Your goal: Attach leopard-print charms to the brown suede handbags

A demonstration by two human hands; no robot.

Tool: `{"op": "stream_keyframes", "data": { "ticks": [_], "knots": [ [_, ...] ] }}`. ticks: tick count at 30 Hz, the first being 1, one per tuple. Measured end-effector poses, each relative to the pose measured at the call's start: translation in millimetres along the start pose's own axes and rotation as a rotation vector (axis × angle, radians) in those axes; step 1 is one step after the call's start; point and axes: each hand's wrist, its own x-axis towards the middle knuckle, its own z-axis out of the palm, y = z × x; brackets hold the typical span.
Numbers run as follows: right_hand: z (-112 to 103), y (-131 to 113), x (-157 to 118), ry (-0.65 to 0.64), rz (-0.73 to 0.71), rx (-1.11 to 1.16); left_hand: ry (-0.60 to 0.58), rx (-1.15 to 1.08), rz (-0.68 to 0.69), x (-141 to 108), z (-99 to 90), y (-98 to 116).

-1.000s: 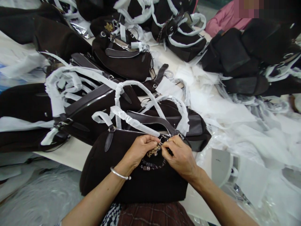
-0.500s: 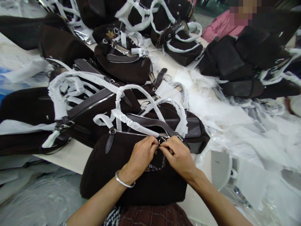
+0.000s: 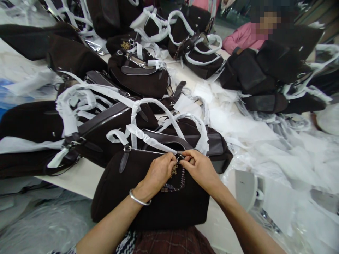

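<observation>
A dark brown handbag stands at the table's near edge, close to my body. Its zipped top edge faces up, and a strap wrapped in white paper runs along it. My left hand pinches at a small metal ring near the bag's upper right corner. From the other side my right hand grips the same ring with thumb and forefinger. Below the fingers hangs a braided bag charm with a gold-coloured ornament. The fingertips partly hide the ring.
More dark handbags with wrapped handles crowd the table behind and to the left. White wrapping sheets and clear plastic cover the right. A grey-white dispenser is at right. A person in a pink sleeve is across the table.
Both hands stay at the ring. My right hand has shifted slightly up, and more of the gold ornament and braided charm shows below the fingers. The camera view has moved a little.
</observation>
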Motion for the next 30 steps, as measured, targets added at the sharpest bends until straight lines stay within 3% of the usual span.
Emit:
{"op": "stream_keyframes", "data": {
  "ticks": [3,8,11,16,18,23,27,30],
  "knots": [
    [0.1,-4.1,1.7,0.002,-0.016,-0.045,0.034,0.031,-0.039,0.1,2.3,0.3],
    [3.3,-6.9,1.7,0.103,-0.054,-0.07,0.334,0.018,0.065,-3.9,0.3,3.4],
    [1.0,-5.1,2.1,0.074,-0.054,-0.032,0.421,-0.099,0.106,-7.2,-9.7,11.1],
    [-5.7,-3.1,3.6,0.016,-0.036,0.011,0.21,-0.782,-0.009,-6.3,-27.6,24.3],
    [-6.0,-5.2,4.5,0.022,-0.031,-0.019,0.15,-0.919,-0.041,-3.5,-29.1,24.1],
    [0.3,-9.1,11.4,0.061,-0.034,-0.215,0.056,-0.839,-0.223,2.8,-20.8,17.2],
    [7.2,-3.9,15.3,0.084,-0.103,-0.369,0.071,-0.658,-0.192,4.7,-17.7,17.7],
    [9.8,-1.2,12.9,0.155,-0.163,-0.348,0.098,-0.538,-0.159,5.4,-21.7,21.0]
  ]
}}
